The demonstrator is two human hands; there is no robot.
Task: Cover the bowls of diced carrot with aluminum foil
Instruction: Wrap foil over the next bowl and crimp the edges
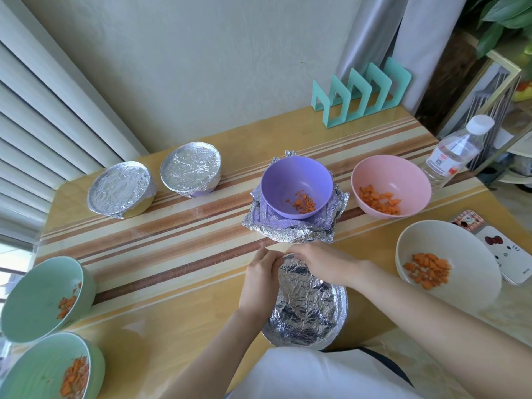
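The foil (309, 312) is lying bright and heavily crinkled over the bowl right in front of me, at the near edge of the bench (172, 226). It is spanning the whole mouth and folding down over the rim, hiding the bowl and whatever it is holding.

My left hand (260, 279) and right hand (322, 264) are meeting at the far rim. Both sets of fingers (299, 254) are curling down and pinching the foil's edge there, nearly touching each other.

Just beyond my hands a purple bowl (296, 187) is sitting uncovered on a rumpled stack of loose sheets (288, 233), showing a little diced carrot (302, 204) at its bottom. To its right a pink bowl (391, 185) is holding carrot too. Nearer on that side a cream bowl (443, 272) is doing the same.

At my left two green bowls (43, 295) are sitting open with carrot. Across the bench on the far left two covered bowls (121, 188) are sitting side by side, their foil pulled tight.

A clear bottle (457, 151) is standing at the far right edge. A teal rack (362, 90) is standing against the wall. A phone case (501, 249) is lying beside the cream bowl.
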